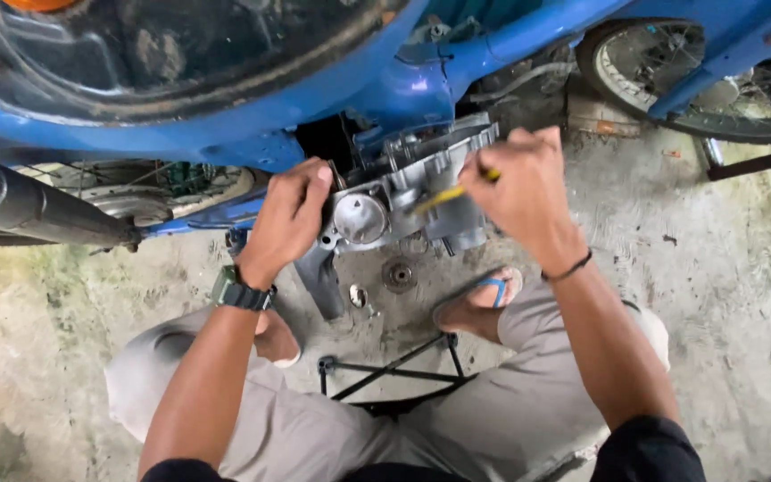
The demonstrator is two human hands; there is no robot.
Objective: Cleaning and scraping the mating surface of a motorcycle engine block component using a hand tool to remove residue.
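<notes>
- Concrete floor (742,295): grey, stained and rough; everything listed is carried on it.
- Blue motorcycle (225,107): seen across the top of the view, its frame above the engine; a dark exhaust pipe (29,210) is seen at the left, a spoked wheel (671,80) at the upper right.
- Engine (412,183): silver metal, bared beneath the frame, between the two hands; a round piston crown (360,219) is shown at its near left end.
- Black stand (394,370): thin metal bars, laid on the floor between the knees.
- Left hand (289,214): curled and pressed against the left end of the engine, beside the piston crown; whether anything is gripped cannot be told. A watch is worn on the wrist.
- Right hand (524,183): closed around a yellow-handled tool (448,194), whose tip is laid on the engine casing. A dark band is worn on the wrist.
- Round gear-like part (399,274): laid on the floor below the engine.
- Small round shiny part (358,295): laid just beside it, to the left.
</notes>
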